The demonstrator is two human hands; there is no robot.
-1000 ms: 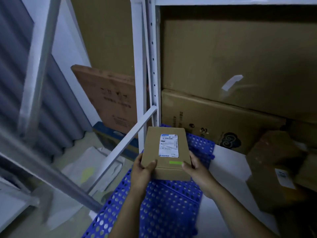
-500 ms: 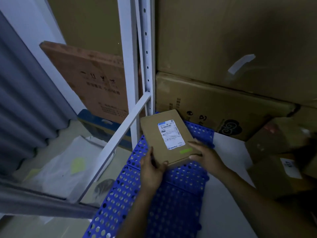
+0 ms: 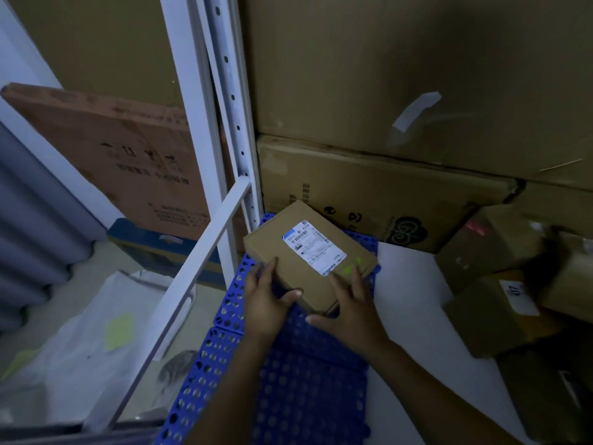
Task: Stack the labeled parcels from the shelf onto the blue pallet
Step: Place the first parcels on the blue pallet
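Brought down from mid-air and turned askew since a second ago: flat brown cardboard parcel with a white shipping label [image 3: 308, 252], now low at the far end of the blue perforated plastic pallet [image 3: 288, 396]. Far corner close to the printed brown carton [image 3: 369, 187] behind, left corner near the white metal shelf upright [image 3: 229, 91]. Seems to lie on the pallet; full contact at the near corner impossible to judge.

No closed grip on either side. Left hand [image 3: 266, 300] laid with straight fingers along the parcel's left edge, thumb on the near edge. Right hand [image 3: 349, 303] spread flat on the top by the green mark, thumb splayed past the near corner.

Held so, probably, to press down and square up toward the pallet's far-left corner, saving room for later parcels. Label kept face-up, readable. More small brown parcels [image 3: 487, 313] waiting beyond the pallet's right edge.
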